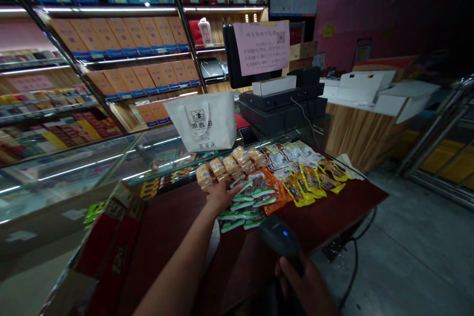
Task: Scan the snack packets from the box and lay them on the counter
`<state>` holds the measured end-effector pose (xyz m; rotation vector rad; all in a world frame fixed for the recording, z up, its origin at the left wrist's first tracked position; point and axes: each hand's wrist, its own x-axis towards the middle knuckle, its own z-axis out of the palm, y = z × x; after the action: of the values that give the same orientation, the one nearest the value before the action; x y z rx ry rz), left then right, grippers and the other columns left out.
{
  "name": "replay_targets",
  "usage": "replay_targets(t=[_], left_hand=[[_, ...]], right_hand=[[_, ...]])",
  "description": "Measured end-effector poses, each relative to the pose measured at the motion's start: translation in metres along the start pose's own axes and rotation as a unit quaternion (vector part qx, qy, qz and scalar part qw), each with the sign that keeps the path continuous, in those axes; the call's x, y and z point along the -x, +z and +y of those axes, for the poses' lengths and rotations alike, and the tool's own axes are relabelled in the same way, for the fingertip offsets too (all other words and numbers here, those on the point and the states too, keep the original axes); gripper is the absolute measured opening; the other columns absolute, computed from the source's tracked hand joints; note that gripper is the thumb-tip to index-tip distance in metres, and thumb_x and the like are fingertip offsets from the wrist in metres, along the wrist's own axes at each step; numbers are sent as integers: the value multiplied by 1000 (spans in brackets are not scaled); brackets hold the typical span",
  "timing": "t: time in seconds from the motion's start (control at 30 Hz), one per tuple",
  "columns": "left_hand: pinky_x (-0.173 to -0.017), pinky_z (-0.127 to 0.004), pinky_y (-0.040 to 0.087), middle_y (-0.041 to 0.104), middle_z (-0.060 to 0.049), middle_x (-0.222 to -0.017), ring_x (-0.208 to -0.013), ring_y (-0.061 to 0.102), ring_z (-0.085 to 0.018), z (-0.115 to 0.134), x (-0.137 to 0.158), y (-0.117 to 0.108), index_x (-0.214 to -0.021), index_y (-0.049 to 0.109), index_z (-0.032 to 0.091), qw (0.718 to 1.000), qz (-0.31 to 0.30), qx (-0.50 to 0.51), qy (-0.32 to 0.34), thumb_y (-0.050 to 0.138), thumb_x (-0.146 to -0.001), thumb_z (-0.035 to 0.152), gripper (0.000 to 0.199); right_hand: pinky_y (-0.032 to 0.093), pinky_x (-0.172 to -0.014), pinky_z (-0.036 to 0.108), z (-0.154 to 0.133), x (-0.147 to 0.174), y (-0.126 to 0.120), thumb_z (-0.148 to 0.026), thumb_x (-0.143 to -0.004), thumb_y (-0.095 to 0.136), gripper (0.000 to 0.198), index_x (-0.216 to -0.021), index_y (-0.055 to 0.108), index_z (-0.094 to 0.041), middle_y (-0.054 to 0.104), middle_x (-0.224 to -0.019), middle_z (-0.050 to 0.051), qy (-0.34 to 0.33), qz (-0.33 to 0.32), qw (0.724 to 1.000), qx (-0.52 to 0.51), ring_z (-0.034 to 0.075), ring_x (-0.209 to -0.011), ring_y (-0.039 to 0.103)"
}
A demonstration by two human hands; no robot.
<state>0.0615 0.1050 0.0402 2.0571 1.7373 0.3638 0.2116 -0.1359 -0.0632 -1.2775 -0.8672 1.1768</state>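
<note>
My left hand (pixel 221 196) reaches over the snacks on the dark red tabletop (pixel 159 237). Its thumb and forefinger are apart, at the edge between the green-and-white snack packets (pixel 250 202) and the clear-wrapped brown buns or cakes (pixel 233 165); whether it touches one is hard to make out. In my right hand (pixel 299 276) is a black barcode scanner (pixel 277 234), fingers wrapped round its handle and a blue light lit on top. Orange packets (pixel 272 190) and yellow packets (pixel 311 182) lie to the right, with silvery-brown packets (pixel 283 154) behind them.
A white paper bag (pixel 203 121) stands on the glass counter (pixel 111 158) behind the snacks. Beyond it are a monitor with a pink notice (pixel 262 47) and black till equipment (pixel 281 103). An open cardboard box (pixel 89 237) sits at left. Shelves of boxed goods (pixel 126 34) line the back.
</note>
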Motion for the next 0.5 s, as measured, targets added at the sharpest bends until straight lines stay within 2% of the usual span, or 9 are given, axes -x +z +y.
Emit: replay_targets(t=[0.17, 0.3, 0.4, 0.5], left_hand=[[-91, -40, 46, 75, -12, -108, -110, 65, -33, 10, -2, 2, -105, 69, 22, 1000, -5, -22, 6, 54, -90, 60, 44], [-85, -38, 46, 75, -11, -99, -102, 67, -31, 10, -2, 2, -93, 69, 20, 1000, -9, -24, 13, 49, -93, 58, 42], [-77, -31, 46, 74, -8, -92, -92, 68, -26, 8, -3, 2, -89, 65, 19, 1000, -15, -10, 23, 59, -90, 52, 34], [-73, -27, 47, 74, -6, -94, -90, 69, -23, 7, -4, 2, -92, 63, 19, 999, -16, 12, 30, 72, -81, 46, 31]], right_hand=[[44, -52, 26, -3, 3, 0, -71, -84, 61, 53, -82, 63, -18, 61, -56, -2, -5, -15, 1000, 9, 13, -46, 53], [44, -49, 26, 0, 5, -1, -73, -83, 61, 55, -81, 64, -18, 62, -59, -1, -3, -12, 1000, 14, 14, -46, 54], [43, -48, 27, 4, 5, -4, -76, -81, 61, 57, -79, 63, -19, 62, -57, 0, 1, -6, 1000, 16, 15, -45, 54], [44, -50, 27, 5, 6, -5, -74, -83, 61, 55, -79, 63, -19, 59, -53, -2, 0, -4, 1000, 18, 15, -45, 54]])
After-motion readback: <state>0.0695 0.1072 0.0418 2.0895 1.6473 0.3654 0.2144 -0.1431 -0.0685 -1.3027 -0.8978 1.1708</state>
